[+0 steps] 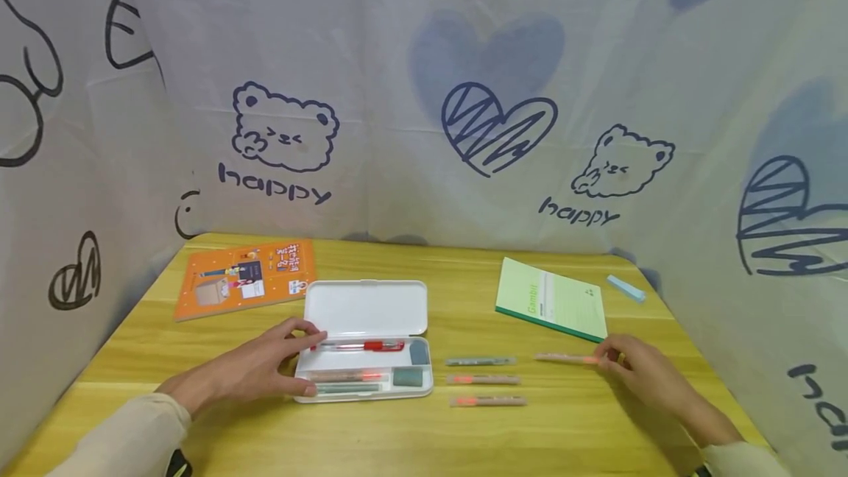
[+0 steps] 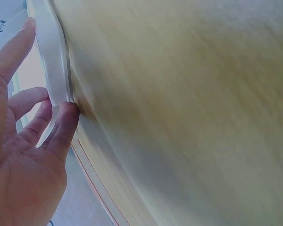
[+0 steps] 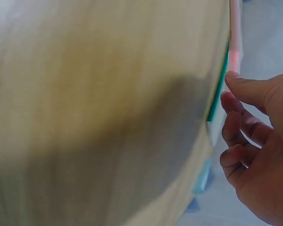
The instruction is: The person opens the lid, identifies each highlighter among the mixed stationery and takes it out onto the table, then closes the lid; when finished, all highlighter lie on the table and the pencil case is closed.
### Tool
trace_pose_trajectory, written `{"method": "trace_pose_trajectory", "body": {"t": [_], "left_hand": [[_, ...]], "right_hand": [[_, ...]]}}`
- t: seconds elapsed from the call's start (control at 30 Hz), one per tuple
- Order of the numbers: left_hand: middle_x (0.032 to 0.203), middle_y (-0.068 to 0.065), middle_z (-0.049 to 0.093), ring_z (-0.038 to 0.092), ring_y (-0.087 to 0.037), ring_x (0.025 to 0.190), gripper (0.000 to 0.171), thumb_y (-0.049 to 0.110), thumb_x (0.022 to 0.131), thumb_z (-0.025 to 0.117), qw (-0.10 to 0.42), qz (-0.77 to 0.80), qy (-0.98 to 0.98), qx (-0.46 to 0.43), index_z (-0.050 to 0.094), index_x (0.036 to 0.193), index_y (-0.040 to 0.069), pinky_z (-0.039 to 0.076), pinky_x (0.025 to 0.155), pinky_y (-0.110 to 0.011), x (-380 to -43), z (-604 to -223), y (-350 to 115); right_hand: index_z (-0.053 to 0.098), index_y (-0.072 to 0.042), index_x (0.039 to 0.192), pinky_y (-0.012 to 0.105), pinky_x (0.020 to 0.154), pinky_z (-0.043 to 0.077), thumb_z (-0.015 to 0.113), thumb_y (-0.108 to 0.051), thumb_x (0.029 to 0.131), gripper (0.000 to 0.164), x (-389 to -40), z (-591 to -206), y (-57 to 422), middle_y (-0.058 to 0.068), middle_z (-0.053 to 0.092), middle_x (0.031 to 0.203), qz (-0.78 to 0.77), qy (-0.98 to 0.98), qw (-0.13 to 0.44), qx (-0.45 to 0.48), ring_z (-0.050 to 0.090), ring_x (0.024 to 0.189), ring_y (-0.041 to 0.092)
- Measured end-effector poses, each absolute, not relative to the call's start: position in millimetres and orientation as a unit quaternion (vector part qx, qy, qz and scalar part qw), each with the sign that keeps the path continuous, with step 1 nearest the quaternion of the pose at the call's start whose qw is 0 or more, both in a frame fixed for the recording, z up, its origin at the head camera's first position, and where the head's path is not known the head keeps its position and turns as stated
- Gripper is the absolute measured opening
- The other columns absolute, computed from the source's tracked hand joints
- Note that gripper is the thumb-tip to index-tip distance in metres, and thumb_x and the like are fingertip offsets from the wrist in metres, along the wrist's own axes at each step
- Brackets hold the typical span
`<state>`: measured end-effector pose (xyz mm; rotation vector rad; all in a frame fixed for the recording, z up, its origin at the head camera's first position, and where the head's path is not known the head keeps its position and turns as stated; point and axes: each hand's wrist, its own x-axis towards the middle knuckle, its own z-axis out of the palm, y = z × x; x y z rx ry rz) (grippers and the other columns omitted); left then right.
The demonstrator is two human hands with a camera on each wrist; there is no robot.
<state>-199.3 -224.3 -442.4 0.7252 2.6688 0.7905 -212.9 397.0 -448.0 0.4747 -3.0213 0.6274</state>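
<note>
A white pencil case [image 1: 365, 307] lies with its lid raised toward the back. Inside are a red-capped gel pen [image 1: 383, 346], slim pens and two grey-blue blocks. My left hand [image 1: 255, 364] grips the case's left end, thumb at the front corner, fingers along the side; the left wrist view shows fingertips against the white wall. To the right, my right hand [image 1: 645, 372] pinches the orange end of a slim pinkish pen [image 1: 563, 358] between thumb and fingers. Between case and hand lie a grey-green pen [image 1: 480, 361] and two pinkish pens [image 1: 486, 380] with orange ends.
A green notebook [image 1: 550, 297] lies just behind the right hand, with a small light-blue stick [image 1: 626, 288] beyond it. At the back left rests an orange booklet [image 1: 245, 280], near the case lid. Printed white curtains [image 1: 397, 205] surround the wooden table [image 1: 371, 440].
</note>
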Motion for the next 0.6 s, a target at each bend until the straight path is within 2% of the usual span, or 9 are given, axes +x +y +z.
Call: {"method": "trace_pose_trajectory", "body": {"t": [0.17,0.4,0.6], "left_hand": [[0.161,-0.012,0.046,0.049,-0.032,0.136,0.083,0.051,0.094,0.084,0.141,0.280,0.919,0.239,0.054,0.161,0.011,0.045,0.116,-0.063,-199.9,-442.5,-223.7],[0.160,-0.014,0.046,0.049,-0.035,0.134,0.082,0.048,0.094,0.085,0.139,0.281,0.918,0.245,0.055,0.160,0.010,0.046,0.114,-0.065,-199.1,-441.4,-225.3],[0.161,-0.013,0.045,0.049,-0.034,0.136,0.083,0.050,0.094,0.084,0.144,0.285,0.917,0.237,0.054,0.161,0.011,0.045,0.116,-0.065,-199.5,-441.7,-224.7]], "right_hand": [[0.076,-0.016,0.104,0.025,0.066,0.047,0.078,-0.016,0.101,0.004,-218.6,-456.9,397.0,-0.009,0.070,0.092,0.190,-0.969,-0.004,0.155,0.052,0.076,0.001],[0.076,-0.017,0.107,0.026,0.066,0.045,0.076,-0.012,0.102,0.007,-221.3,-460.0,393.4,-0.008,0.069,0.092,0.183,-0.969,-0.004,0.166,0.049,0.075,0.002],[0.074,-0.017,0.109,0.029,0.069,0.047,0.075,-0.011,0.102,0.009,-221.9,-460.4,391.5,-0.007,0.070,0.097,0.163,-0.973,-0.004,0.164,0.054,0.080,0.004]]}}
